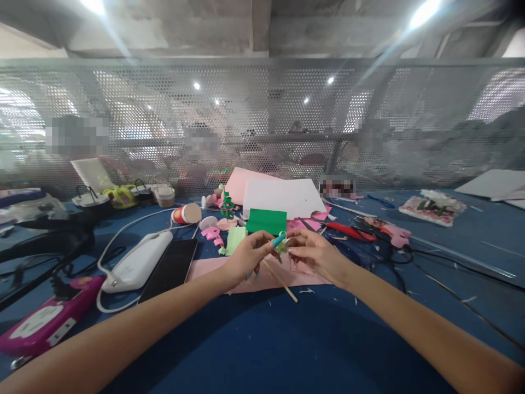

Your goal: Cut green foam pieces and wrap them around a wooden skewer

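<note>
Above the middle of a blue table, my left hand [246, 254] and my right hand [314, 251] meet, fingers pinched together. Between the fingertips sits a small green and blue paper piece [279, 241] on top of a thin wooden stick [281, 280]. The stick slants down toward me from my left hand. Both hands hover over a pink paper sheet [213, 268] that lies flat on the table.
A black phone [169, 268], a white power bank [137, 261] with cable and a magenta case [45, 323] lie left. Green card [266, 221], white paper [283, 197], red-handled scissors [348, 230] and paper scraps lie behind. A mesh fence [262, 120] borders the table.
</note>
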`<act>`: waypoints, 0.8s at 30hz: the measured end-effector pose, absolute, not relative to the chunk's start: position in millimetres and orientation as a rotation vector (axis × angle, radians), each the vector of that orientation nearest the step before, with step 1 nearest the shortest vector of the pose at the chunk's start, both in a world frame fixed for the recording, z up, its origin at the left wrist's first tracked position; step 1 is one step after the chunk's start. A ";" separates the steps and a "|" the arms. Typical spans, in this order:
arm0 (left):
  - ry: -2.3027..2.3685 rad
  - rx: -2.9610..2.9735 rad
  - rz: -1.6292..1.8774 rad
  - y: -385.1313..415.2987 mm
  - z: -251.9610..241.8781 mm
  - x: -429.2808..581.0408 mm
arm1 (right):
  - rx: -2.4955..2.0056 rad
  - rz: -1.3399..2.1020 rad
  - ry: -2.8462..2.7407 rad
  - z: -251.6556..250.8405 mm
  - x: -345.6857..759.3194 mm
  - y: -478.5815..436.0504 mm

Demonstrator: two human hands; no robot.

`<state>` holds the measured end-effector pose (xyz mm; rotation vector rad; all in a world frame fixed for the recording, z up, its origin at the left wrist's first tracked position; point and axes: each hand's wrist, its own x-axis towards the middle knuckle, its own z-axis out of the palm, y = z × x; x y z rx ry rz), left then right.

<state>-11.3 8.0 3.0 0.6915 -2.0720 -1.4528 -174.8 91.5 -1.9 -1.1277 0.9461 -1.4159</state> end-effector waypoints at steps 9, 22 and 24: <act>-2.019 0.740 -1.482 4.3 1.4 -11.6 | -1.073 -1.476 0.949 -0.9 -176.4 90.5; -2.076 0.650 -1.551 6.2 -0.8 -9.3 | -1.056 -1.513 0.969 0.6 -178.2 90.0; -2.114 0.668 -1.589 7.0 -1.1 -9.6 | -1.113 -1.492 0.966 -1.1 -177.7 89.9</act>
